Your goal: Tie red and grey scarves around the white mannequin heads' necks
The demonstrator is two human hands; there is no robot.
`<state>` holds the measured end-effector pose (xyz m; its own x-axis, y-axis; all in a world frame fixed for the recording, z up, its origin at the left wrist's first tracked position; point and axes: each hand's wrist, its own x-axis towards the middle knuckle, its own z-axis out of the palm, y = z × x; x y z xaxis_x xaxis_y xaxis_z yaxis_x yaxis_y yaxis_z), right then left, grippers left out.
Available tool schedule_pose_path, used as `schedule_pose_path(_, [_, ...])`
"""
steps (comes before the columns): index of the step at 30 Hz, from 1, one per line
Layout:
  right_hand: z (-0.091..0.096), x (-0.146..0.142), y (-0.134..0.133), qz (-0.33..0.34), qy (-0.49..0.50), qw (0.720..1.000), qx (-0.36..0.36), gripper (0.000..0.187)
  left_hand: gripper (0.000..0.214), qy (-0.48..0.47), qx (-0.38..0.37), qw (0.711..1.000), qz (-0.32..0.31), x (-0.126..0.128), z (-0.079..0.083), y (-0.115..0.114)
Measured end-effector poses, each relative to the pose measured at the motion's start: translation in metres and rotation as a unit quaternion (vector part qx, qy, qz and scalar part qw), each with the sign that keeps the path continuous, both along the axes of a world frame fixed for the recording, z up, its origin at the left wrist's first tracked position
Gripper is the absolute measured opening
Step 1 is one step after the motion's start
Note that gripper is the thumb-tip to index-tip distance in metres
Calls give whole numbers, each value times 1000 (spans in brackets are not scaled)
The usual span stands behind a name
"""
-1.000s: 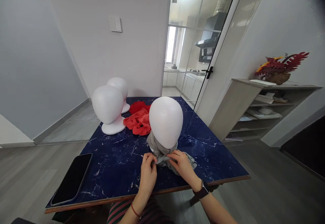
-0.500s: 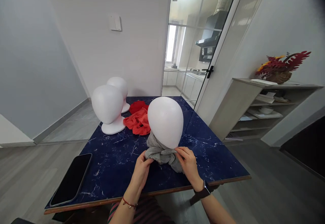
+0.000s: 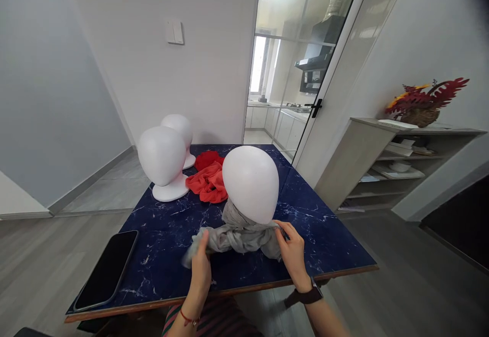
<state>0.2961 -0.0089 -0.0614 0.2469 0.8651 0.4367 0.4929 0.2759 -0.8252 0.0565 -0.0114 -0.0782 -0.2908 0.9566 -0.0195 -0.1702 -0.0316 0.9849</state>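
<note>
A grey scarf point(image 3: 244, 237) is wrapped around the neck of a white mannequin head point(image 3: 251, 184) near the front of the table. My left hand point(image 3: 201, 264) grips one end of the scarf, drawn out to the left; the loose tip beyond it is blurred. On the other side, my right hand point(image 3: 292, 248) pinches the scarf just under the head's right edge. The head's base is hidden by the cloth. A crumpled red scarf point(image 3: 208, 181) lies behind and to the left of this head.
Two more bare white heads stand at the back left, one nearer point(image 3: 162, 156) and one behind point(image 3: 179, 128). A black phone point(image 3: 107, 270) lies at the left front corner of the dark blue marbled table point(image 3: 160, 255). A shelf unit point(image 3: 389, 163) stands at right.
My left hand has moved left and pulled out a length of grey scarf. My right hand has shifted slightly right, still pinching the cloth. The head leans a little more to the right.
</note>
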Motion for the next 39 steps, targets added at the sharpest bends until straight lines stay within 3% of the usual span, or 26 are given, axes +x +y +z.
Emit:
schedule_pose_path(2, [5, -8, -6, 38, 33, 998, -40, 28, 27, 60, 15, 996, -63, 3, 10, -21])
schedule_pose_path(3, [9, -13, -10, 66, 53, 994, -67, 30, 33, 142, 41, 976, -158, 6, 19, -31])
schedule_pose_path(4, [14, -20, -15, 94, 75, 988, -97, 33, 42, 223, 80, 931, -276, 10, 29, -41])
schedule_pose_path(5, [21, -27, -21, 123, 96, 980, -126, 35, 49, 286, 123, 866, -390, 14, 39, -50])
schedule_pose_path(6, [29, -34, -27, 155, 109, 971, -149, 36, 53, 337, 151, 817, -444, 17, 49, -57])
schedule_pose_path(8, [47, -47, -40, 238, 98, 951, -173, 36, 55, 396, 145, 772, -476, 17, 65, -64])
schedule_pose_path(10, [66, -56, -51, 336, 45, 925, -170, 36, 41, 411, 96, 793, -440, 11, 71, -64])
schedule_pose_path(13, [83, -64, -58, 412, -16, 898, -154, 34, 25, 403, 45, 860, -310, -6, 65, -51])
schedule_pose_path(17, [71, -66, -54, 392, -11, 910, -136, 29, 25, 331, 38, 938, -97, -15, 48, -32])
schedule_pose_path(19, [55, -65, -48, 333, -32, 936, -112, 29, 31, 298, 46, 951, -65, -9, 41, -26])
schedule_pose_path(20, [46, -63, -45, 295, -55, 949, -97, 29, 34, 307, 59, 947, -82, -4, 37, -23])
schedule_pose_path(22, [29, -57, -40, 226, -115, 964, -83, 30, 34, 374, 97, 910, -151, 6, 30, -19])
schedule_pose_path(24, [16, -45, -35, 174, -187, 962, -95, 30, 37, 461, 116, 853, -215, 9, 22, -14])
schedule_pose_path(26, [8, -28, -30, 122, -273, 947, -120, 29, 44, 535, 107, 807, -227, 3, 15, -7])
schedule_pose_path(28, [5, -4, -23, 55, -360, 921, -139, 27, 46, 590, 88, 781, -186, -13, 12, 5])
schedule_pose_path(30, [4, 22, -13, -12, -424, 892, -154, 26, 43, 631, 76, 765, -103, -32, 11, 19])
schedule_pose_path(34, [6, 67, 15, -137, -464, 857, -177, 27, 37, 672, 74, 737, 25, -57, 16, 41])
schedule_pose_path(36, [14, 80, 32, -172, -457, 850, -199, 31, 40, 671, 72, 738, 23, -57, 17, 45])
schedule_pose_path(39, [45, 87, 64, -115, -444, 853, -250, 17, 47, 664, 78, 742, -49, -46, 12, 44])
